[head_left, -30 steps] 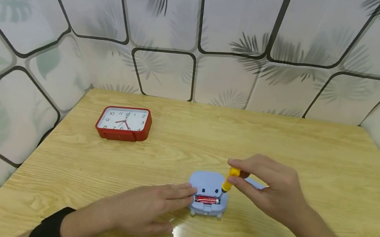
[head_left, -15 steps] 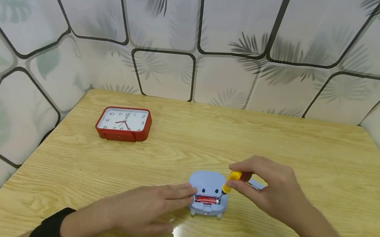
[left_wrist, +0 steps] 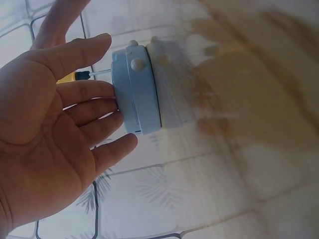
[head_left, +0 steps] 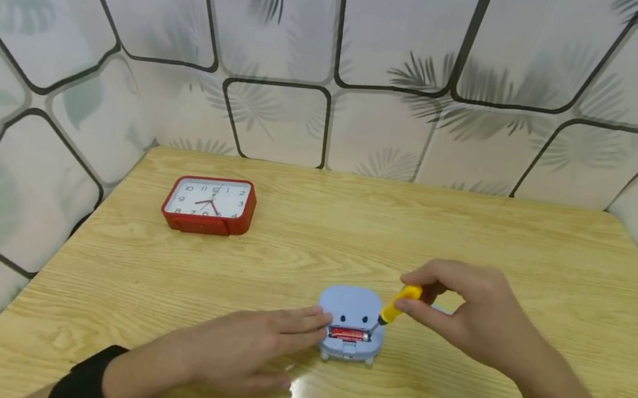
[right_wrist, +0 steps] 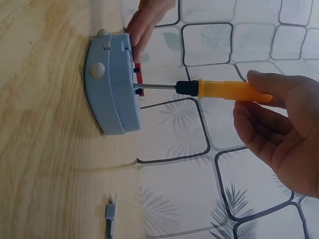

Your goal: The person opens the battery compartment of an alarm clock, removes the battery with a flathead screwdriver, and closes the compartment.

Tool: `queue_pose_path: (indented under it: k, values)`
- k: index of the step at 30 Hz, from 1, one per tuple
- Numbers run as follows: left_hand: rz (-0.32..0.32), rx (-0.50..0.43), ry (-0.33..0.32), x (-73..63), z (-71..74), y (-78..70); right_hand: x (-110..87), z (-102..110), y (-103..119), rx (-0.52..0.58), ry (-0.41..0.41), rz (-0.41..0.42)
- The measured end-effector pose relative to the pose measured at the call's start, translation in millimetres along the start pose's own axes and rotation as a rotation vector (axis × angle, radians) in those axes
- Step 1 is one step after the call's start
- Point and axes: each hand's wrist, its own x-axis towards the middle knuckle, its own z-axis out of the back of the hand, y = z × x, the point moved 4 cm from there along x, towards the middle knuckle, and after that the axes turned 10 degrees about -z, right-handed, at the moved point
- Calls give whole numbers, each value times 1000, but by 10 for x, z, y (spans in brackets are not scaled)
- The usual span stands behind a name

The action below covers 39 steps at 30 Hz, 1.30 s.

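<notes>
A light blue device [head_left: 350, 300] with small feet lies on the table, its battery compartment uncovered. One red battery [head_left: 348, 335] sits in the compartment. The straight fingers of my left hand [head_left: 256, 348] rest against the device's left side. Between thumb and fingers my right hand [head_left: 477, 315] pinches a screwdriver [head_left: 400, 305] by its yellow handle. Its metal shaft reaches down to the right end of the battery, as the right wrist view shows from the side. A small light blue cover [right_wrist: 110, 214] lies on the table beyond the device, mostly hidden behind the right hand in the head view.
A red alarm clock [head_left: 209, 205] with a white dial lies at the back left of the wooden table [head_left: 315, 226]. Behind the table and at its sides hangs a patterned sheet [head_left: 394, 24] with leaf prints.
My right hand has shifted to the right, and the screwdriver's handle leans further right while its tip stays by the battery's right end. My left hand and the device have kept their places.
</notes>
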Motion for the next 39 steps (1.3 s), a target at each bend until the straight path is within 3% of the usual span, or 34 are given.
queue_pose_path:
  k: [16,23,33,39]
  values:
    - [7,-12,8,6,0,3,-88,243,-216,-139,250,-233]
    - [13,-10,14,-9,-6,-4,-156,183,-465,-317,533,-458]
    - [5,-2,2,-22,5,-13,-229,84,-586,-316,695,-531]
    - [17,-7,14,-14,10,-18,-250,51,-581,-330,734,-537]
